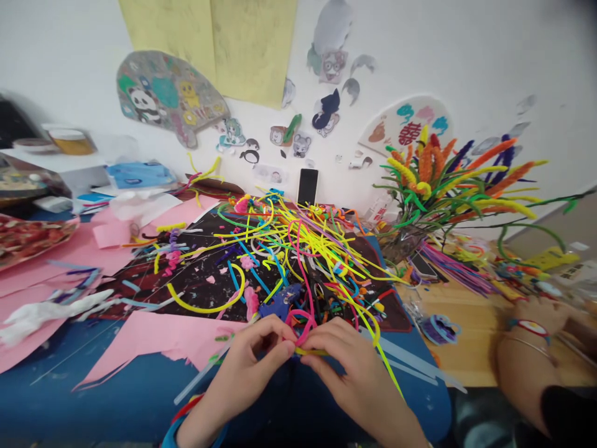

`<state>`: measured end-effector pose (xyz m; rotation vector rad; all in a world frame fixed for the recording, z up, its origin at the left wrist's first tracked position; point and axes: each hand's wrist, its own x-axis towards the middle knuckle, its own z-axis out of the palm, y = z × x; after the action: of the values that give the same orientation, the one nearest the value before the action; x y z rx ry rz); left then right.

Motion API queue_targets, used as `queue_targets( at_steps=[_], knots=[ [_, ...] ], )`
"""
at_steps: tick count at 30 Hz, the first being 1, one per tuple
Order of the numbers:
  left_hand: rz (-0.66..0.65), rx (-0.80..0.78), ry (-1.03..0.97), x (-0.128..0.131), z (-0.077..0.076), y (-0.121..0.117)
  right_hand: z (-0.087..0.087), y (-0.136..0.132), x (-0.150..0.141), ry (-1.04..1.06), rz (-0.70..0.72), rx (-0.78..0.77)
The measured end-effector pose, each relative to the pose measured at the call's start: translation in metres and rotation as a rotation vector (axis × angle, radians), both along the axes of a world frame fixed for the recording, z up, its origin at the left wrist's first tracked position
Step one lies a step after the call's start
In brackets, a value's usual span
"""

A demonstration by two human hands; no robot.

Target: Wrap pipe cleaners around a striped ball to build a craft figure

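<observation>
Both hands meet at the table's front edge around a pink pipe cleaner [304,320] bent into small loops, with one long end rising above them. My left hand [254,358] pinches it between thumb and forefinger. From the other side, my right hand [347,361] closes its fingertips on the same pink piece. A short yellow pipe cleaner [310,352] shows just under the fingertips; which hand has it I cannot tell. Right behind the hands lies a dark blue object [281,300], its kind unclear. A large heap of yellow pipe cleaners [312,239] spreads beyond.
Pink paper sheets [153,342] lie at the left, beside crumpled white tissue [51,314]. Clear glue sticks [410,364] rest to the right. A phone [308,185] leans on the wall. Pipe-cleaner flowers [433,168] stand at the right, near another person's arm [527,354].
</observation>
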<state>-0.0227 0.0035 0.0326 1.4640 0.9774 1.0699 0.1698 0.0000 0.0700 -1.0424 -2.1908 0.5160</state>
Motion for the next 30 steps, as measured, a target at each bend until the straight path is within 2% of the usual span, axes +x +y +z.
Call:
queue_targets(
  at_steps=[3, 5, 7, 10, 13, 15, 18, 22, 25, 30],
  knots=[
    [-0.038, 0.222, 0.134, -0.006, 0.001, -0.005, 0.014, 0.012, 0.010, -0.111, 0.151, -0.109],
    [-0.056, 0.421, 0.258, -0.013, 0.000, -0.008, 0.022, 0.024, 0.015, -0.208, 0.304, -0.191],
    [-0.067, 0.546, 0.374, -0.019, -0.002, -0.007, 0.027, 0.036, 0.018, -0.284, 0.465, -0.256],
    [-0.194, 0.605, 0.463, -0.025, -0.005, -0.005, 0.023, 0.052, 0.016, -0.348, 0.691, -0.287],
    [-0.364, 0.540, 0.439, -0.025, -0.007, -0.002, 0.012, 0.061, 0.012, -0.381, 0.781, -0.304],
    [-0.416, 0.482, 0.427, -0.026, -0.008, -0.002, 0.006, 0.061, 0.009, -0.384, 0.756, -0.327],
    [-0.444, 0.412, 0.438, -0.027, -0.011, -0.004, -0.001, 0.053, 0.007, -0.343, 0.636, -0.350],
    [-0.420, 0.334, 0.381, -0.028, -0.017, -0.005, -0.011, 0.035, 0.009, -0.221, 0.407, -0.319],
    [-0.377, 0.351, 0.324, -0.028, -0.021, -0.005, -0.018, 0.019, 0.015, -0.135, 0.265, -0.235],
    [-0.357, 0.413, 0.366, -0.032, -0.019, -0.004, -0.016, 0.004, 0.023, -0.153, 0.270, -0.176]
  ],
)
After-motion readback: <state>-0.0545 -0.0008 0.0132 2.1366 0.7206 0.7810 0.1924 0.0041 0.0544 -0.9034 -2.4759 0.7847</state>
